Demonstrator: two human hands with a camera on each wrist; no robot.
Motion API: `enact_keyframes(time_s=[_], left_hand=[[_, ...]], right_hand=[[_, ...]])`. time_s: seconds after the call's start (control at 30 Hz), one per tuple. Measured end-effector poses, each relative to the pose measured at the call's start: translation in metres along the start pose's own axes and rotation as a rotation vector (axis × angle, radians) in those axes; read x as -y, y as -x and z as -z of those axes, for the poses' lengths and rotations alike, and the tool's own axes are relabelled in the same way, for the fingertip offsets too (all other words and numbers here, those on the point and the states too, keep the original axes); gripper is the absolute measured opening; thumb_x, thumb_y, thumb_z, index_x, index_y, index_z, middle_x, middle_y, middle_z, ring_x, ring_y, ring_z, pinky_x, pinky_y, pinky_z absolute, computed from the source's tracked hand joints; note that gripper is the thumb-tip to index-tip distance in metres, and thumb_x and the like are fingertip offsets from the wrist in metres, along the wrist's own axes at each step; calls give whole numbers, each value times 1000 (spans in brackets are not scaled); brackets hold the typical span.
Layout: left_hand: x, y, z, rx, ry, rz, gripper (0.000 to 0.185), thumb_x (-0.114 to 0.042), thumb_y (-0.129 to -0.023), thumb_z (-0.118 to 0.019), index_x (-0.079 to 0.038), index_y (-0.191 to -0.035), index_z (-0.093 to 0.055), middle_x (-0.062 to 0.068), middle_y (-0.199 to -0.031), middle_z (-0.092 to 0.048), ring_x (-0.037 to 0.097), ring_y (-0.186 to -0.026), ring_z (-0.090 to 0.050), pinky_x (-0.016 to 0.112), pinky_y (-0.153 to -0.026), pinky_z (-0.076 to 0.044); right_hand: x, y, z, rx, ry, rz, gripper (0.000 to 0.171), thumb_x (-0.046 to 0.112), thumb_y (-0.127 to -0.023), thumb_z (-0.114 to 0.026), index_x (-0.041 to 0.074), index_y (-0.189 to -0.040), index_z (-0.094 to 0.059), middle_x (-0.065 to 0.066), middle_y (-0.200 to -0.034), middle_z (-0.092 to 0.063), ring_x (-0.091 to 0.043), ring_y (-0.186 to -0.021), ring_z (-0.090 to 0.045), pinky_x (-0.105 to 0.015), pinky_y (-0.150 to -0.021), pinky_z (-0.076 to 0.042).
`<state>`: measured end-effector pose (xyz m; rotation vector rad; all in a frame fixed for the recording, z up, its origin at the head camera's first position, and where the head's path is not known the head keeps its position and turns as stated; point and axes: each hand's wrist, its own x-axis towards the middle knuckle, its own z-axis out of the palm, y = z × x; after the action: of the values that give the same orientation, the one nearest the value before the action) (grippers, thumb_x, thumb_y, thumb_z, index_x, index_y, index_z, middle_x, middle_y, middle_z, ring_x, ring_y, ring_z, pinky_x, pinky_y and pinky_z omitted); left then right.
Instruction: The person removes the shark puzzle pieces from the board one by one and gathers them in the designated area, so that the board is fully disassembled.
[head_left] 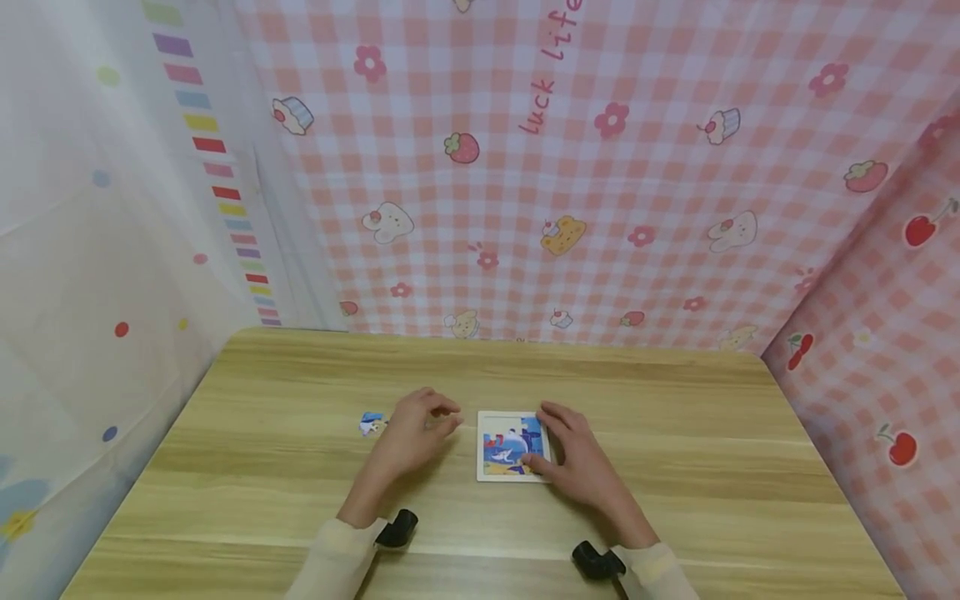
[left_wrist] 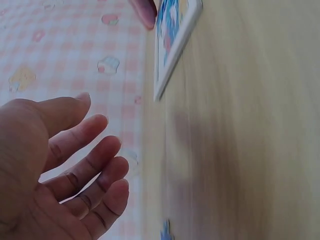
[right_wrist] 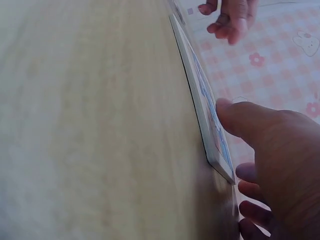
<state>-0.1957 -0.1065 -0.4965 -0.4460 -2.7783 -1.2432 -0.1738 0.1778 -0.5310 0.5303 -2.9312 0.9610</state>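
A small jigsaw puzzle in a white frame lies flat on the table, showing a blue sea picture with a white animal shape. Pale bare backing shows at its upper left. My right hand holds the puzzle at its right side, thumb on the face and fingers along the edge and far corner. In the air left of the frame is my left hand, fingers loosely bent with nothing between them. Loose puzzle pieces with blue and white print lie beyond that hand, partly hidden by it.
The wooden table runs back to a pink checked cloth. A white dotted cloth hangs at the left, and a cherry-print cloth at the right. Black devices sit on both wrists.
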Motion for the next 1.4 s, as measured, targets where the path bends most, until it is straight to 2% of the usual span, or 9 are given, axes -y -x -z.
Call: enact_keyframes(time_s=[0.27,0.47,0.57,0.83,1.03,1.23,1.4], left_hand=[[-15,-10,-19,72,38,-5,13,-23,-100,-68,-14,-104,-77,-3,-100,-68,11,-94,-59,32,-84,-52],[-26,-18,-38,121,63,-59,20,-22,-101,-66,-7,-111,-75,2,-101,-68,13,-91,-59,27,-80,-52],[-32,-23,-49,137,67,-49,23,-23,-100,-67,-6,-113,-75,1,-99,-66,13,-90,-58,27,-79,-51],[-39,-33,-71,135,16,-30,18,-18,-95,-72,-6,-108,-75,3,-94,-63,15,-86,-55,29,-77,-47],[-40,-35,-83,127,-73,24,21,-22,-91,-78,-8,-106,-76,1,-93,-60,14,-86,-52,30,-77,-47],[-42,-36,-90,100,-116,60,23,-22,-88,-80,-10,-107,-77,0,-89,-56,15,-84,-49,29,-73,-43],[-43,-36,-90,104,-151,42,22,-20,-87,-81,-10,-106,-78,0,-90,-58,15,-84,-51,30,-74,-46]], right_hand=[[1,-1,1,-15,23,-19,69,39,-92,-76,3,-146,-54,-11,-156,-47,-32,-146,-38,-55,-119,-35],[-2,-2,3,-30,67,-13,66,38,-90,-78,5,-144,-57,-11,-152,-51,-33,-143,-41,-56,-117,-38],[-3,-2,4,-30,66,7,67,37,-90,-78,4,-144,-57,-12,-151,-52,-34,-142,-41,-56,-116,-38],[-5,-2,2,-48,49,25,67,35,-88,-81,3,-142,-59,-12,-147,-54,-34,-138,-42,-57,-114,-40],[-6,-2,2,-43,28,19,67,35,-88,-81,3,-142,-59,-11,-147,-53,-33,-139,-41,-56,-115,-39],[-5,-1,2,-38,24,10,66,36,-88,-80,3,-142,-59,-10,-147,-53,-32,-140,-41,-56,-115,-38],[-6,-2,1,-43,29,16,66,35,-88,-80,3,-142,-59,-10,-147,-53,-33,-139,-41,-56,-115,-38]])
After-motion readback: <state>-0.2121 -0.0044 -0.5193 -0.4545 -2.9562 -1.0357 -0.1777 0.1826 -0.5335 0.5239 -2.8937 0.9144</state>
